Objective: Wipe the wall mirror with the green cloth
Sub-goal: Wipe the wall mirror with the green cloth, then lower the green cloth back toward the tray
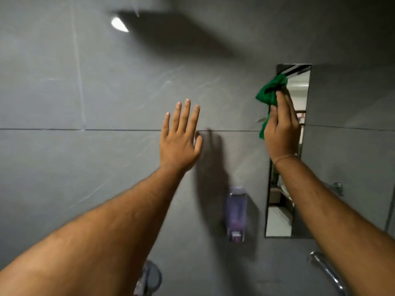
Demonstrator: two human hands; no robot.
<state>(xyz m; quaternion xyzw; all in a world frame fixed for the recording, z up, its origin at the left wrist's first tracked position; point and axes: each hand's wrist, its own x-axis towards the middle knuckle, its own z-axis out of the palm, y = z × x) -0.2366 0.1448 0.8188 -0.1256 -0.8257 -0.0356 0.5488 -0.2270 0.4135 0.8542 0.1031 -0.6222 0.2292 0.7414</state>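
Note:
A narrow upright wall mirror (280, 218) hangs on the grey tiled wall at the right. My right hand (281, 129) presses a bunched green cloth (269, 90) against the mirror's upper left part; the cloth sticks out above and to the left of my fingers, past the mirror's left edge. My left hand (180, 137) is raised to the left of the mirror, fingers spread, palm toward the wall, holding nothing. My right forearm covers the mirror's middle stretch.
A clear soap dispenser (235, 214) is fixed to the wall just left of the mirror's lower end. A chrome tap (328, 272) curves at the bottom right, a small chrome fitting (337, 188) right of the mirror. A round chrome fixture (149, 278) sits bottom centre.

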